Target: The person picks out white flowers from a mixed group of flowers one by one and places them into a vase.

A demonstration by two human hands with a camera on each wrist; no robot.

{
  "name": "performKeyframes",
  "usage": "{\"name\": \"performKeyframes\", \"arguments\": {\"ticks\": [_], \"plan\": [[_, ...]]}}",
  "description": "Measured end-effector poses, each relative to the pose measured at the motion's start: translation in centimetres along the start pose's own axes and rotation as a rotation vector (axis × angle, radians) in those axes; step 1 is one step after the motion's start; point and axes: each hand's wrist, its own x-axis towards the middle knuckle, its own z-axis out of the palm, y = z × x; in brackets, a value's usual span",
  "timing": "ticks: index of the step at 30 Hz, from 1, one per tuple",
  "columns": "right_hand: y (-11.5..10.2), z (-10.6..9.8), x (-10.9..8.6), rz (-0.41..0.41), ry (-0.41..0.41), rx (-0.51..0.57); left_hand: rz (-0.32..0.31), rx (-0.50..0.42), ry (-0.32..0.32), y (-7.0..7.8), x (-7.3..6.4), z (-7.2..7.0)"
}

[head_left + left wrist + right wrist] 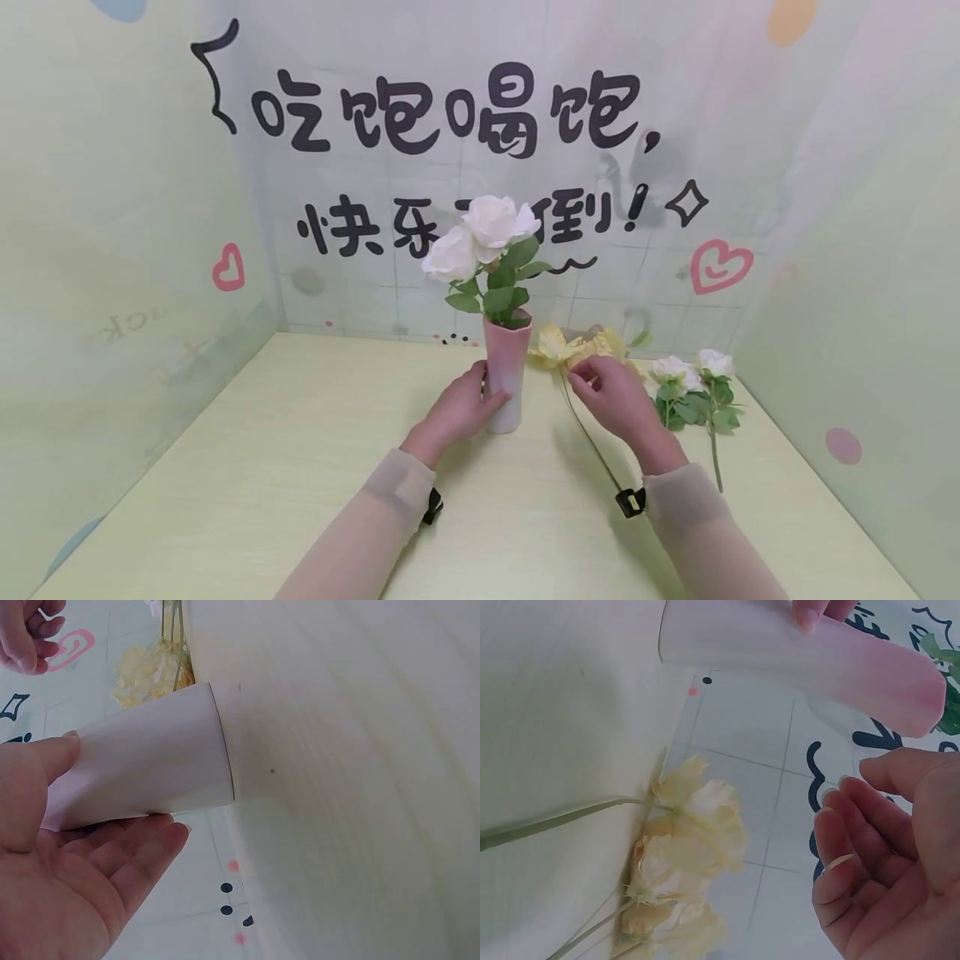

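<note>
Yellow flowers [555,346] beside white roses [677,372] | left grip [459,407] holds vase [508,358] | right grip [615,402] loosely curled

Table [300,467]: pale, spreading wide
Vase [510,367]: standing upright
Yellow flowers [555,346]: lying near the back
Loose white roses [677,375]: lying at right

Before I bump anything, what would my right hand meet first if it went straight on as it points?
Probably the vase, near its rim; the yellow flowers seem farther back, though depth is unclear.

head: bright, diffuse | soft shadows on table [525,517] | wrist views: dimmer, hazy, fine detail soft
</note>
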Motion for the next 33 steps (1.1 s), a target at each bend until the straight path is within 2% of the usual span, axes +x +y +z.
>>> {"name": "performKeyframes", "arguments": {"ticks": [5, 12, 18, 21, 26, 33], "plan": [[0.9, 0.0, -0.5, -0.003, -0.006, -0.004, -0.002, 0.01, 0.003, -0.1, 0.0, 0.1], [2.0, -0.7, -0.6, 0.05, -0.024, -0.013, -0.002, 0.007, 0.009, -0.2, 0.1, 0.0], [3.6, -2.1, -0.6, 0.085, 0.021, -0.016, 0.002, 0.005, 0.001, -0.3, 0.2, 0.2], [4.6, -3.2, -0.8, 0.113, 0.047, -0.026, 0.001, 0.001, 0.002, -0.4, 0.3, 0.2], [6.7, -4.8, -1.3, 0.209, 0.029, -0.048, -0.001, -0.001, 0.0, -0.6, 0.3, 0.2], [9.3, -5.5, -1.8, 0.267, 0.012, -0.086, -0.001, -0.001, 0.001, -0.5, 0.3, 0.2]]}}
